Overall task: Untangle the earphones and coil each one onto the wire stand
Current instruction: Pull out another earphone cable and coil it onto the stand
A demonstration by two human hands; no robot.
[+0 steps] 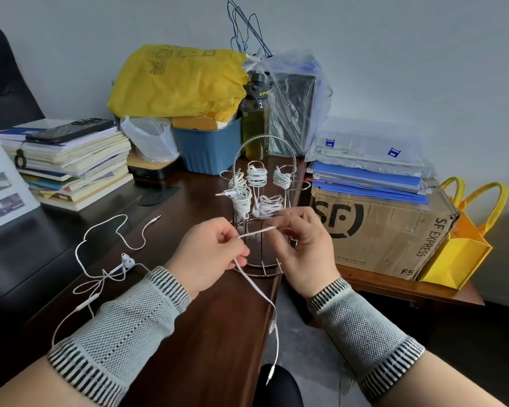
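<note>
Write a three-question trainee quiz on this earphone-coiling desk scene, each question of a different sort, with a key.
1. True or false: the chrome wire stand already carries coiled white earphones.
2. The left hand and right hand stretch between them: A) a flat white earphone cable B) a black phone C) a blue folder
3. Fill in: a loose white earphone set lies on the dark wooden ___.

Key: 1 true; 2 A; 3 desk

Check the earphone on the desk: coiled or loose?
Loose. The earphone lies sprawled in open loops on the desk, wound on nothing.
</note>
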